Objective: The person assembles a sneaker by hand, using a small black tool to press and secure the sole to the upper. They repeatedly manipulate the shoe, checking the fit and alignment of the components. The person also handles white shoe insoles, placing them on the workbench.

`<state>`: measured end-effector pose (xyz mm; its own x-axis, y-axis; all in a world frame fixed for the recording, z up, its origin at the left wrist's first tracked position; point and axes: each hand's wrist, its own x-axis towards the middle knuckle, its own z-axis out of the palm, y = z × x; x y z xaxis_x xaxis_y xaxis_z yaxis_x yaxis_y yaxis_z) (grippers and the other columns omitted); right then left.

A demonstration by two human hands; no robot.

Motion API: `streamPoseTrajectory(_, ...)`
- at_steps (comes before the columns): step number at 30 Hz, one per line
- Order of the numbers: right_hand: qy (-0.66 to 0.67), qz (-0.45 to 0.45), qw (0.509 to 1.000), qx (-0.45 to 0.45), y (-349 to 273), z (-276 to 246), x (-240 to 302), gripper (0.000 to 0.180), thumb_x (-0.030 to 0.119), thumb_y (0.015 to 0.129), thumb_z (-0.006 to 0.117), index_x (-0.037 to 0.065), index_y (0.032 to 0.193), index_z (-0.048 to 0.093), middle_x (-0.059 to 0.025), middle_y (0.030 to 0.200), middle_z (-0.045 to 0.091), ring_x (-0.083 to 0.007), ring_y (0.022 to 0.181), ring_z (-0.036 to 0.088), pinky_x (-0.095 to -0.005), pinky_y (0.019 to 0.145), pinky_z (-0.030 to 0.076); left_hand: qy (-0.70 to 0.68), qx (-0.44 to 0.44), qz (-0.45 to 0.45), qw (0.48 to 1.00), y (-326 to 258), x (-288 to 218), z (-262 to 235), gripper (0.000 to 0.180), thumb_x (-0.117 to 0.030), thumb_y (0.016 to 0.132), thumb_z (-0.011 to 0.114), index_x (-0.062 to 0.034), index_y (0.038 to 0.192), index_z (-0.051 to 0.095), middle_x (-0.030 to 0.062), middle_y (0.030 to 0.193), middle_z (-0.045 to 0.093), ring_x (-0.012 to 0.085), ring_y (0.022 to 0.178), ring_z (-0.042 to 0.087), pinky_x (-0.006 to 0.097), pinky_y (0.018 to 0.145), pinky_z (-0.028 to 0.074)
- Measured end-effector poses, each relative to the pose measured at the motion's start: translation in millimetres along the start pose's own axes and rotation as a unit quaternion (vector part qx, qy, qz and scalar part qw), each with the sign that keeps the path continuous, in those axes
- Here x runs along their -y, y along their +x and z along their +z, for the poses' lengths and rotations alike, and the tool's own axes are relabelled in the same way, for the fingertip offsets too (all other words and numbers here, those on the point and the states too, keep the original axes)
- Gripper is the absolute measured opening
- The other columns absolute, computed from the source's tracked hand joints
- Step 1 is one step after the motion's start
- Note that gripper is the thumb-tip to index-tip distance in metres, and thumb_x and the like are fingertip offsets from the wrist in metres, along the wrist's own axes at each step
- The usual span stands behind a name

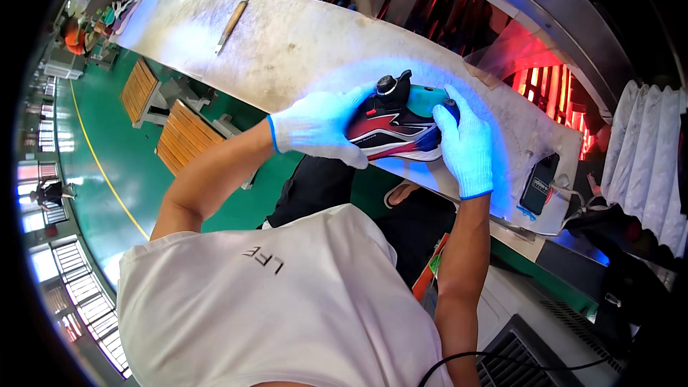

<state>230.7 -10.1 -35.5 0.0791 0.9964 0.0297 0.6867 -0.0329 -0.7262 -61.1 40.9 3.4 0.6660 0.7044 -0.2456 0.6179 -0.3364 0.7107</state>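
A red, black and white sports shoe [393, 137] is held up over the near edge of the long worktable, lit by a bluish light. A teal shoe last [425, 97] fills its opening, and a black knob-like part [387, 86] stands out at the top. My left hand [320, 127], in a white knit glove, grips one end of the shoe, thumb along the sole side. My right hand [467, 145], gloved likewise, closes around the other end, with its fingers by the last. The gloves cover parts of both ends.
On the pale, stained worktable [308, 39] lie a wooden-handled tool [233, 25] at the far left and a black phone [540, 183] at the right. Red-glowing heater bars [552, 93] sit behind the table. Slatted wooden tops [188, 136] stand on the green floor to the left.
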Motion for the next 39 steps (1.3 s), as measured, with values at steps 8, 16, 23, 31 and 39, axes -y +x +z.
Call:
streamPoseTrajectory(8,0.007,-0.031,0.999,-0.009,-2.8,8.0,-13.5,0.049,0.032,0.107,0.073,0.009,0.149,0.067,-0.0273,0.126,0.076,-0.0454,0.107,0.076,-0.0505,0.093,0.060,0.042,-0.092,-0.157,0.982,11.0,-33.1,31.4,0.100,-0.053,0.066,0.099,-0.0023,0.146,0.066,0.0208,0.127,0.077,0.0388,0.118,0.074,0.046,0.105,0.058)
streamPoseTrajectory(16,0.395,0.254,0.870,-0.152,4.7,-7.7,-81.0,0.038,0.034,0.113,0.069,0.001,0.132,0.069,-0.0069,0.088,0.072,-0.0114,0.056,0.061,-0.0293,0.051,0.049,0.027,-0.171,-0.121,0.977,14.8,-43.9,44.9,0.101,-0.059,0.070,0.101,0.0014,0.144,0.066,0.0202,0.120,0.079,0.0336,0.106,0.080,0.042,0.097,0.063)
streamPoseTrajectory(23,0.275,0.249,0.922,-0.111,-16.9,-22.1,-101.3,0.033,0.033,0.110,0.072,0.002,0.122,0.072,-0.0083,0.085,0.071,-0.0167,0.061,0.066,-0.0349,0.057,0.053,0.031,-0.158,-0.134,0.978,18.5,-40.1,46.6,0.103,-0.068,0.072,0.095,-0.0012,0.145,0.065,0.0229,0.120,0.079,0.0399,0.108,0.079,0.046,0.095,0.063)
streamPoseTrajectory(31,0.093,0.172,0.965,-0.177,-58.2,-9.4,-99.4,0.039,0.035,0.103,0.079,0.002,0.124,0.076,-0.0232,0.107,0.080,-0.0332,0.096,0.079,-0.0451,0.087,0.060,0.047,-0.156,-0.111,0.980,32.4,-34.2,30.5,0.098,-0.069,0.079,0.086,-0.0064,0.151,0.063,0.0243,0.130,0.077,0.0428,0.117,0.076,0.048,0.102,0.060)
streamPoseTrajectory(39,0.012,-0.047,0.998,-0.045,-81.0,-0.3,-76.9,0.029,0.036,0.102,0.079,0.009,0.113,0.080,-0.0162,0.097,0.082,-0.0379,0.086,0.081,-0.0469,0.075,0.063,0.203,-0.109,-0.087,0.969,31.5,-16.8,21.2,0.100,-0.052,0.071,0.095,-0.0118,0.158,0.063,0.0213,0.136,0.077,0.0398,0.119,0.077,0.046,0.105,0.060)
